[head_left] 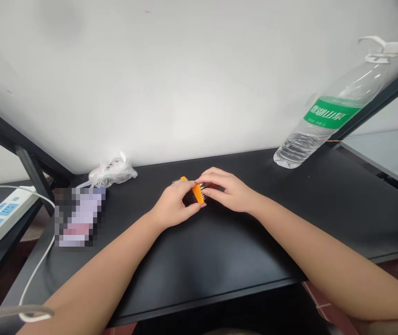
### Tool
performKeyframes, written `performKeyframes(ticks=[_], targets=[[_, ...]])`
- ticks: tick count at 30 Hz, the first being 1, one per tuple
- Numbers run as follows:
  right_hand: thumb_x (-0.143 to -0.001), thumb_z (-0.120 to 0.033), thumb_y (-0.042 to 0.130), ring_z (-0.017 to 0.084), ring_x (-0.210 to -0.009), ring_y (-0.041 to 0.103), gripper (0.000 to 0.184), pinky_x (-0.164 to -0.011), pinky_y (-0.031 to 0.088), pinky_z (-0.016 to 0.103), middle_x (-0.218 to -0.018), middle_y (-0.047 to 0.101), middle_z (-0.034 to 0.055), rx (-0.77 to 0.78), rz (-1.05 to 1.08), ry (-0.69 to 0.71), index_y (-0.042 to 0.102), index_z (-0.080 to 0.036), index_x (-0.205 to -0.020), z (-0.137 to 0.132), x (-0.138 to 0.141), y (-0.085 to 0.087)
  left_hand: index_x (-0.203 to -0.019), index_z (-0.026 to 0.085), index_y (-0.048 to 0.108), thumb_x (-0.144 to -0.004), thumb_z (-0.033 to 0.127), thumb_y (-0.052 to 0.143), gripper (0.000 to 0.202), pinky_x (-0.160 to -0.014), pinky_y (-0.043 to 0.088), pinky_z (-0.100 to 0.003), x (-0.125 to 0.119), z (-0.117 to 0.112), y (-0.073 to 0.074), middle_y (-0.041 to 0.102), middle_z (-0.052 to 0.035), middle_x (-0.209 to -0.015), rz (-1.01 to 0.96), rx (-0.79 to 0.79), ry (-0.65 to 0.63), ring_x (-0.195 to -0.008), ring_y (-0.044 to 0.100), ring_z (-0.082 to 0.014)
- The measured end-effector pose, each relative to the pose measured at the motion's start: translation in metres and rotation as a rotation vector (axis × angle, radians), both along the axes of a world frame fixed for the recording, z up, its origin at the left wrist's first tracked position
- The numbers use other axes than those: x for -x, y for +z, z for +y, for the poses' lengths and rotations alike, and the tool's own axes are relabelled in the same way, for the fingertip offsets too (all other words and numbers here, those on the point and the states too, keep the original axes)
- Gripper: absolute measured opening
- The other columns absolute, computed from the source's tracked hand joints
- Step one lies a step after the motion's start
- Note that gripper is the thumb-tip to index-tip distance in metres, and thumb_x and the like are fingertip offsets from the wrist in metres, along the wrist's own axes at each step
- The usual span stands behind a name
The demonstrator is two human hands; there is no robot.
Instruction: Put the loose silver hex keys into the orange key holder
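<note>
Over the middle of the black table, my left hand [176, 204] is closed around a hex key set, an orange holder [198, 194] with several slim metal keys in it. Its thumb and fingers grip the orange end plate from the left. My right hand [227, 190] comes in from the right, with bent fingers closed on the shiny key ends that stick out past the holder. Both hands touch the set. Part of the holder is hidden behind the left hand's fingers, and which key the right fingertips pinch is too small to tell.
On the black table [220, 251], a crumpled clear plastic bag [113, 173] lies by the back wall, with a pixelated flat item [80, 218] in front. A large water bottle [331, 114] stands back right. A power strip [2, 216] and white cable [40, 270] are left.
</note>
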State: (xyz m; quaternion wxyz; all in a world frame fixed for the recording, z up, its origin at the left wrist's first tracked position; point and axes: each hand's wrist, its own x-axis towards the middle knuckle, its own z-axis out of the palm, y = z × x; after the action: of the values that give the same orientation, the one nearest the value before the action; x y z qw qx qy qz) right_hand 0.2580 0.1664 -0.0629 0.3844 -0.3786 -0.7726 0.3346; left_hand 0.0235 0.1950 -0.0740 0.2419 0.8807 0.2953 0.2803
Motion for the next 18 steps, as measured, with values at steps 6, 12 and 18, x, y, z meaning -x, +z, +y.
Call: performKeyframes(ticks=[6, 12, 18], targets=[[-0.097, -0.044, 0.064, 0.018, -0.082, 0.064, 0.023, -0.074, 0.053, 0.033, -0.104, 0.067, 0.0064, 0.075, -0.086, -0.066, 0.070, -0.022, -0.102, 0.002, -0.001, 0.001, -0.116, 0.022, 0.064, -0.085, 0.036, 0.076, 0.036, -0.083, 0.054, -0.035, 0.000, 0.000, -0.001, 0.071, -0.0044, -0.102, 0.011, 0.050, 0.023, -0.089, 0.066, -0.0206], [-0.097, -0.054, 0.062, 0.015, -0.065, 0.066, 0.037, -0.067, 0.055, 0.030, -0.084, 0.072, 0.0039, 0.595, 0.142, 0.152, 0.065, -0.018, -0.093, 0.002, 0.004, -0.001, -0.118, 0.023, 0.065, -0.089, 0.029, 0.071, 0.030, -0.085, 0.054, -0.036, 0.000, -0.001, 0.003, 0.072, -0.0043, -0.107, -0.010, 0.091, -0.071, -0.092, 0.067, -0.0202], [-0.089, -0.054, 0.073, 0.015, -0.057, 0.064, 0.040, -0.057, 0.055, 0.030, -0.071, 0.068, 0.0029, 0.703, 0.329, 0.144, 0.067, -0.016, -0.084, 0.004, 0.007, -0.011, -0.120, 0.024, 0.064, -0.086, 0.037, 0.078, 0.039, -0.090, 0.052, -0.036, -0.001, -0.001, 0.008, 0.072, -0.0045, -0.114, -0.036, 0.114, -0.110, -0.100, 0.067, -0.0216]])
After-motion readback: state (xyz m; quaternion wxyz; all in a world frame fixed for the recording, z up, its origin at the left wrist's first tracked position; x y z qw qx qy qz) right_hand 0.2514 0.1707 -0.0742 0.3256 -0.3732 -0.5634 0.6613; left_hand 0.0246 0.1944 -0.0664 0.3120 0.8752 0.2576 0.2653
